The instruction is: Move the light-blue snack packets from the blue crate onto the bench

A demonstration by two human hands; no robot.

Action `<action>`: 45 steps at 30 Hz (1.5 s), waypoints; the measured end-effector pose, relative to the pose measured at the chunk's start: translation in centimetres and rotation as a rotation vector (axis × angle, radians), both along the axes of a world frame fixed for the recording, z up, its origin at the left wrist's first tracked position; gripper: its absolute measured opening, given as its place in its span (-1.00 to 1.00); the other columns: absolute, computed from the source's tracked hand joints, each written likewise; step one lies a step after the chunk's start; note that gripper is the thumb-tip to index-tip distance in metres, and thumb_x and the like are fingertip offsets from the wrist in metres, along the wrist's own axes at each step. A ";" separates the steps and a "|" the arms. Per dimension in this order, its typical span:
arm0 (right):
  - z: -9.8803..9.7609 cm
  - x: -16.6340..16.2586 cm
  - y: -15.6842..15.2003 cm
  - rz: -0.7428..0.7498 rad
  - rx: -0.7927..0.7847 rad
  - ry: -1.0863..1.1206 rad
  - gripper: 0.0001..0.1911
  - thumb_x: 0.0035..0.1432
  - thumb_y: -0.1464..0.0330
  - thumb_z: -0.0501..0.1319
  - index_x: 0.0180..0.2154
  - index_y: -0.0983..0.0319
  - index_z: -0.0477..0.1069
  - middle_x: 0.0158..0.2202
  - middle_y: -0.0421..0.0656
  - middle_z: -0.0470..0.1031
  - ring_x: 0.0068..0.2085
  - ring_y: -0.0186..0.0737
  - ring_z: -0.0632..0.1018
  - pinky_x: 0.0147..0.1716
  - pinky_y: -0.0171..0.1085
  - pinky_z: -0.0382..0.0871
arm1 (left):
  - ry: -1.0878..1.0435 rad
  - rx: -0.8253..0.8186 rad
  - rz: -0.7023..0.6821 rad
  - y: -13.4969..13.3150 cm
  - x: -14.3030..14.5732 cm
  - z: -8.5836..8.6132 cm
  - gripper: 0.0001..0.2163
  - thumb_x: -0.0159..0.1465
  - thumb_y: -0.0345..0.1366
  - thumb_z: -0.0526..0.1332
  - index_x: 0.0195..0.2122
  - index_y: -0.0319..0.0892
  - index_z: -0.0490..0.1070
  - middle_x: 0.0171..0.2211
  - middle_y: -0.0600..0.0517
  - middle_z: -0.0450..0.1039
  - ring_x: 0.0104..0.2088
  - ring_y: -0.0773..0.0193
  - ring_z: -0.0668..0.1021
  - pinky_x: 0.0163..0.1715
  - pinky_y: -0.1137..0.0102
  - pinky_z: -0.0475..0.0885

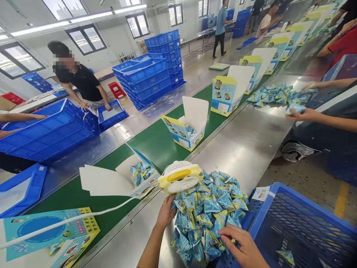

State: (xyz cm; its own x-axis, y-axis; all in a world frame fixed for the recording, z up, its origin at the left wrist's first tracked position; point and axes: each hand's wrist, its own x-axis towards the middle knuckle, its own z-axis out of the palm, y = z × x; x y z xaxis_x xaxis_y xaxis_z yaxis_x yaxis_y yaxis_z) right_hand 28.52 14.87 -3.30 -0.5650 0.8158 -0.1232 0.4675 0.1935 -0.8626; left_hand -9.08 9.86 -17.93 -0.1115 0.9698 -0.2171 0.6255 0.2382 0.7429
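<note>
A heap of small blue-and-yellow pyramid-shaped packets (210, 203) lies on the steel worktop in front of me. My left hand (166, 213) rests against the heap's left side, fingers bent, touching the packets with none visibly held. At the lower right of the heap, my right hand (242, 243) reaches over the packets, fingers apart and fingertips on them. A small yellow-and-white fan (181, 178) with a white cable stands at the heap's far edge. Just beyond, on the green conveyor, an open display box (147, 186) contains several packets.
A blue crate (304, 201) with a few packets stands at my right. The green conveyor belt (115, 219) carries more display boxes (185, 128). Across it, a person in a dark shirt (83, 83) handles blue trays. A co-worker's hands (299, 113) are near another packet pile (276, 95).
</note>
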 end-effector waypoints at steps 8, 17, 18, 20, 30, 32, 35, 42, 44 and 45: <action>0.0 -1.6 -0.3 0.053 -0.070 -0.032 -0.60 0.44 0.02 0.09 -0.20 0.06 0.60 -0.31 -0.18 0.60 -0.26 -0.19 0.60 -0.18 -0.20 0.48 | 0.020 0.005 0.006 1.1 0.6 0.9 -0.64 0.42 -0.21 0.00 0.11 -0.14 0.46 -0.01 -0.18 0.58 0.03 0.00 0.60 0.07 0.10 0.52; -0.2 -2.8 -0.5 0.096 -0.063 -0.065 -0.61 0.43 0.03 0.09 -0.19 0.06 0.61 -0.27 -0.17 0.64 -0.21 -0.16 0.62 -0.14 -0.18 0.51 | 0.068 0.003 0.191 -2.2 -0.8 0.7 -0.70 0.40 -0.19 0.01 -0.14 -0.10 0.54 -0.20 -0.09 0.66 -0.18 0.07 0.66 -0.12 0.21 0.49; -0.3 -3.0 -0.5 0.101 -0.069 -0.069 -0.60 0.43 0.03 0.09 -0.18 0.07 0.61 -0.27 -0.17 0.64 -0.21 -0.16 0.62 -0.14 -0.18 0.51 | 0.076 -0.008 0.219 -3.0 -1.2 0.7 -0.71 0.39 -0.15 0.04 -0.17 -0.10 0.55 -0.23 -0.08 0.68 -0.20 0.05 0.67 -0.14 0.21 0.49; -0.4 -3.5 -0.4 0.115 -0.079 -0.071 -0.60 0.44 0.03 0.07 -0.18 0.07 0.60 -0.27 -0.18 0.63 -0.20 -0.16 0.62 -0.13 -0.17 0.50 | 0.091 -0.029 0.270 -4.5 -1.9 0.8 -0.70 0.38 -0.07 0.10 -0.23 -0.09 0.57 -0.28 -0.06 0.69 -0.24 0.03 0.68 -0.18 0.21 0.47; 0.3 -5.9 0.1 0.197 -0.083 -0.034 -0.56 0.46 0.02 0.04 -0.18 0.11 0.58 -0.24 -0.14 0.63 -0.16 -0.14 0.60 -0.08 -0.16 0.47 | 0.050 -0.068 0.564 -8.7 -4.7 5.0 -0.50 0.27 0.23 0.17 -0.29 -0.09 0.66 -0.28 -0.07 0.74 -0.23 -0.06 0.70 -0.15 0.17 0.55; 0.2 -5.8 0.1 0.202 -0.080 -0.031 -0.57 0.46 0.02 0.04 -0.18 0.11 0.57 -0.24 -0.14 0.63 -0.16 -0.14 0.60 -0.08 -0.16 0.47 | -0.006 -0.055 0.662 -9.5 -5.3 6.4 -0.45 0.16 0.32 0.24 -0.33 -0.12 0.66 -0.31 -0.10 0.73 -0.25 -0.08 0.69 -0.17 0.16 0.56; 0.0 -5.6 0.0 0.194 -0.078 -0.015 -0.57 0.46 0.03 0.04 -0.17 0.10 0.58 -0.24 -0.15 0.63 -0.16 -0.15 0.61 -0.08 -0.17 0.47 | -0.146 -0.045 0.836 -11.1 -6.3 9.7 -0.40 -0.03 0.34 0.38 -0.36 -0.17 0.65 -0.32 -0.13 0.71 -0.24 -0.08 0.67 -0.20 0.19 0.56; 0.0 -5.1 0.3 0.147 -0.012 -0.013 -0.58 0.45 0.06 0.05 -0.19 0.11 0.60 -0.27 -0.13 0.65 -0.21 -0.16 0.63 -0.14 -0.19 0.51 | -0.217 0.417 1.392 -6.0 -11.6 23.6 -0.55 -0.20 -0.04 0.52 -0.30 -0.16 0.60 -0.50 0.15 0.50 -0.48 0.34 0.41 -0.52 0.42 0.27; 0.1 -4.6 0.4 0.125 0.040 0.004 -0.60 0.45 0.07 0.07 -0.20 0.11 0.61 -0.30 -0.14 0.66 -0.25 -0.17 0.64 -0.19 -0.22 0.52 | -0.237 0.678 1.350 0.4 -12.9 28.5 -0.61 -0.16 -0.14 0.51 -0.31 -0.18 0.57 -0.45 0.16 0.50 -0.42 0.36 0.45 -0.45 0.42 0.31; 0.1 -4.3 0.3 0.111 0.069 0.012 -0.61 0.44 0.08 0.08 -0.20 0.10 0.61 -0.31 -0.14 0.66 -0.26 -0.18 0.64 -0.20 -0.24 0.53 | -0.221 0.823 1.254 4.2 -13.3 30.9 -0.64 -0.15 -0.18 0.49 -0.34 -0.22 0.55 -0.43 0.16 0.50 -0.38 0.37 0.48 -0.35 0.41 0.38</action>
State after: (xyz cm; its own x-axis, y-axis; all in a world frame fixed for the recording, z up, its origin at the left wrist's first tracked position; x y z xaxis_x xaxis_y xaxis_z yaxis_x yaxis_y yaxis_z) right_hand 24.23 15.20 -3.18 -0.6531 0.7548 -0.0619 0.4300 0.3023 -0.8507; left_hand -22.43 14.02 12.97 -0.9711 0.1310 0.1997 0.2015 0.0001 0.9795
